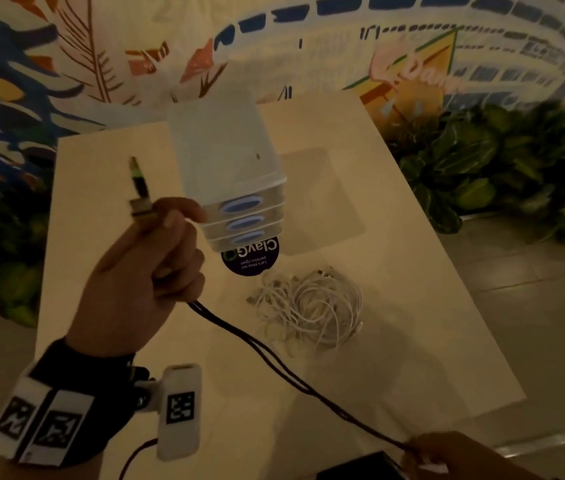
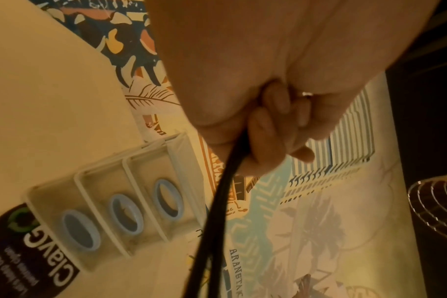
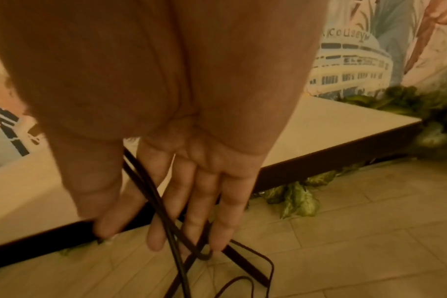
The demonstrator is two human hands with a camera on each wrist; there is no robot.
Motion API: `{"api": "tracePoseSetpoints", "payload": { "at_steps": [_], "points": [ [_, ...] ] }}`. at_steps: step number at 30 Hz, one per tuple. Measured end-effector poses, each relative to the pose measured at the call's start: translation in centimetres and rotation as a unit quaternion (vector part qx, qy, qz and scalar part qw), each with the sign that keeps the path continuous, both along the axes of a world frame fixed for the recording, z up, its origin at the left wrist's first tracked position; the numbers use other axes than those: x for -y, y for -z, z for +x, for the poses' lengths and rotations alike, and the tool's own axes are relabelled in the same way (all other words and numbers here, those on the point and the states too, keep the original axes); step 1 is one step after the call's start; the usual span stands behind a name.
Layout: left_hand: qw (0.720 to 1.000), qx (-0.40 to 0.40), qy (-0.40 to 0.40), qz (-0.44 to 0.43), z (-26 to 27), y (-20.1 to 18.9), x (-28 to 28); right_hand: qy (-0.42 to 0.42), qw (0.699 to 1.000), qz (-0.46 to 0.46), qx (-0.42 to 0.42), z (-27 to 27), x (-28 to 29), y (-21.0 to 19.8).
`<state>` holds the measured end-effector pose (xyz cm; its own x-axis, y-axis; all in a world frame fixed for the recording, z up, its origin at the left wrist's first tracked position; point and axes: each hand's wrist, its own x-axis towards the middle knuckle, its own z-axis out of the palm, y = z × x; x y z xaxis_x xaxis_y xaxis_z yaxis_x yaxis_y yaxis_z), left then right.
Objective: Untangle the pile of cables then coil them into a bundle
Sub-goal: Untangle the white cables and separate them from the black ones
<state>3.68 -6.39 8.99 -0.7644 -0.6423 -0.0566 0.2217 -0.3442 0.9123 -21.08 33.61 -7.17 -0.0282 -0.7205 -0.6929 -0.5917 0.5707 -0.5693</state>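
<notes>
The left hand [image 1: 142, 278] grips the doubled black cable [image 1: 274, 362] in a fist, its plugs [image 1: 139, 188] pointing up. The strands slant down-right to the right hand [image 1: 447, 455], which pinches them. White cables [image 1: 312, 306] lie heaped on the table [image 1: 412, 306] beyond.

"ClayGo" on round sticker [image 1: 251, 259]; "ARANETA" on wall mural [image 2: 236, 268]

Your table [image 1: 101, 202] stands before the wall [image 1: 309, 64], with plants [image 1: 482, 168] on the floor off its right side. At the table's far middle sits the drawer stack [image 1: 225, 157], with a sticker [image 1: 253, 261] just in front of it. The cable pile [image 1: 312, 306] lies nearer you, right of the sticker. Your left grip [image 1: 149, 271], raised over the table's left half, holds the doubled cable [image 1: 274, 362], which slants down rightward to your right grip [image 1: 447, 455] at the near edge.
</notes>
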Motion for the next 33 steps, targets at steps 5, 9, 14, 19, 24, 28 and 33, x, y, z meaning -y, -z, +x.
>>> {"api": "tracePoseSetpoints", "payload": {
  "at_steps": [5, 9, 14, 19, 24, 28, 33],
  "points": [
    [1.000, 0.020, -0.002, -0.008, 0.4, 1.7, -3.1, -0.043, 0.991, 0.125, -0.009, -3.1, 7.3, -6.9],
    [0.998, 0.013, 0.012, 0.057, 0.8, 3.4, -5.0, -0.070, 0.991, -0.016, -0.109, -6.4, 15.7, -9.1],
    [0.996, 0.055, -0.008, 0.076, 1.0, 4.6, -7.6, 0.026, 0.960, -0.227, -0.162, -4.9, 27.7, -5.8],
    [0.990, 0.101, -0.068, 0.064, 1.4, 5.3, -8.6, -0.087, 0.969, -0.110, -0.203, -0.9, 34.1, 0.1],
    [0.985, 0.112, -0.109, 0.078, 3.3, 6.7, -8.6, -0.122, 0.967, -0.093, -0.204, -0.6, 35.5, 0.4],
    [0.970, 0.157, -0.167, 0.074, 3.9, 8.2, -8.4, -0.179, 0.953, -0.109, -0.217, -0.1, 36.3, 0.6],
    [0.960, 0.214, -0.176, 0.045, 3.9, 9.9, -8.1, -0.208, 0.950, -0.118, -0.200, -0.1, 36.7, 0.9]
  ]
}}
